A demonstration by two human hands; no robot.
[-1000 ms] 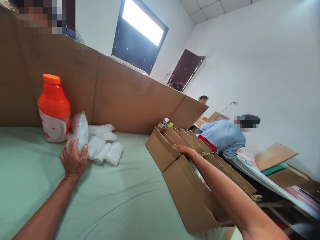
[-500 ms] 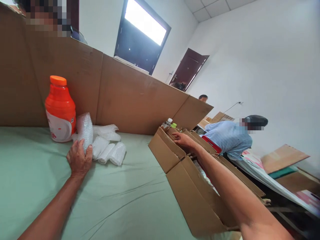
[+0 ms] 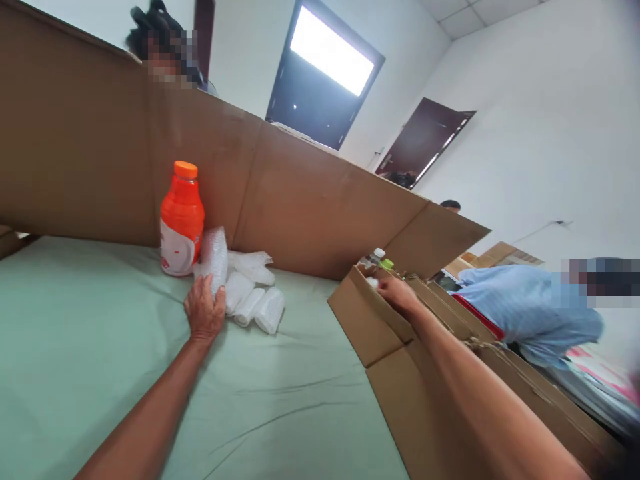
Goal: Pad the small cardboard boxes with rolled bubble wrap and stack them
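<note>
My hands at the wrap and the box

My left hand (image 3: 204, 312) grips a bubble-wrap roll (image 3: 214, 257); my right hand (image 3: 395, 291), fingers curled, rests on the cardboard box (image 3: 370, 323) rim.

Bubble wrap roll (image 3: 214, 257) under left hand (image 3: 204, 312): clear plastic, dimpled, faintly shiny. Further wrapped bundles (image 3: 253, 300) alike, whitish and crinkled. Orange bottle (image 3: 181, 219) near table's far edge: glossy plastic, smooth, paper-like white label. Table cover (image 3: 100, 333): pale green cloth, matt, lightly creased. Cardboard screen (image 3: 300, 207) and cardboard boxes (image 3: 370, 320) at right edge, under right hand (image 3: 395, 291): brown corrugated, matt, dull.
</note>
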